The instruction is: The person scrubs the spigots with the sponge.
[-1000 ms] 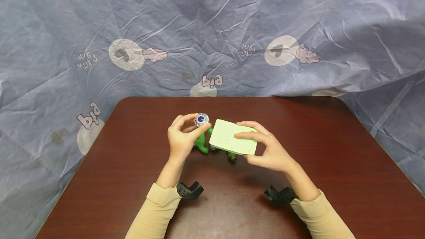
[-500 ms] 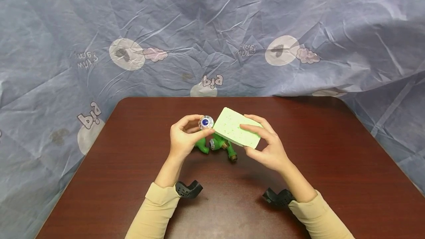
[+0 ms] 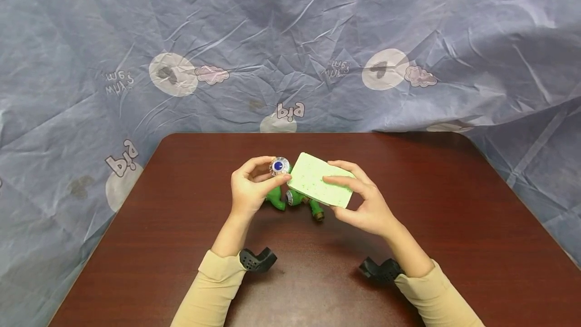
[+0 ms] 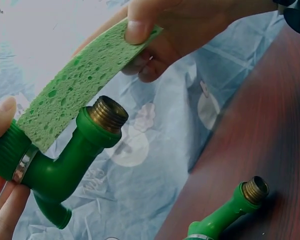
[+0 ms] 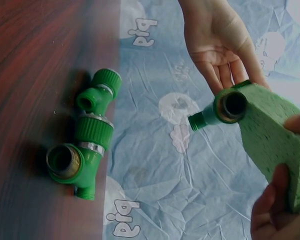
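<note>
A wrinkled blue-grey cloth [image 3: 290,44] printed with pale circles and letters hangs behind and around a dark red-brown table [image 3: 454,226].

Above the table's middle, the sponge [image 3: 317,185], a flat pale green block, is held off the surface. In the head view its long axis runs from about 10 o'clock to 4 o'clock, its broad face turned up toward the camera. The right hand [image 3: 367,206] pinches it at the 4 o'clock end, fingers on top and thumb below.

At the sponge's 9 o'clock the left hand [image 3: 249,191] is curled around a green tap [image 4: 65,160], gripping its clear knob with a blue centre between fingertips and thumb. In the left wrist view the tap's brass-threaded mouth [image 4: 108,113] points up toward 1 o'clock, and the sponge's edge touches the tap just beside that mouth.

More green fittings [image 5: 85,145] with brass threads lie on the table under the sponge, at the left hand's 4 o'clock, touching one another end to end.

Both forearms wear beige sleeves [image 3: 213,286].
</note>
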Demonstrator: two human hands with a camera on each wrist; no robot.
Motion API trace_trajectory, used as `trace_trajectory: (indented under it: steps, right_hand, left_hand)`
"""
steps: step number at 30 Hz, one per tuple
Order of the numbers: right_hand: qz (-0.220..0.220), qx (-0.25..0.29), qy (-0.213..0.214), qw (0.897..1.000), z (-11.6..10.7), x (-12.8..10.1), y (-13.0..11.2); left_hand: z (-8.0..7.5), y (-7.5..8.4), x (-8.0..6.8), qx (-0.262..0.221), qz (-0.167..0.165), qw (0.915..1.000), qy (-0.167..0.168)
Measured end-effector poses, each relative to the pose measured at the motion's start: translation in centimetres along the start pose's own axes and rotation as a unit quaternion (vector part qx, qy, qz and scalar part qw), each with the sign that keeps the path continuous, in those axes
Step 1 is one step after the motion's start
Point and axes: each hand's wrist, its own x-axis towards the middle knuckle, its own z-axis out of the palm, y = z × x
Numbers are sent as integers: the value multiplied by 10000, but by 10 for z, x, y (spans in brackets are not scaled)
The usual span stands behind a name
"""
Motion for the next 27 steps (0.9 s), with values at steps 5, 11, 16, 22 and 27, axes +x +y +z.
trace_trajectory:
  steps: [5,11,16,22,27]
  right_hand:
    - [154,-39,-558,9983,-6,-4,4]
    - [495,-204,-839,9950,-18,-13,26]
    - [547,-233,-407,9974,-20,-13,34]
    - [386,-148,44,9991,-12,-9,24]
    - [452,-53,229,9987,-6,-2,4]
  left_hand:
    - [1,1,-1,251,-232,9993,139]
    - [7,20,-4,716,-319,9957,489]
    - [8,26,-5,1002,-237,9928,616]
    - [10,27,-7,959,-179,9949,256]
    - [13,26,-8,907,-7,9959,-36]
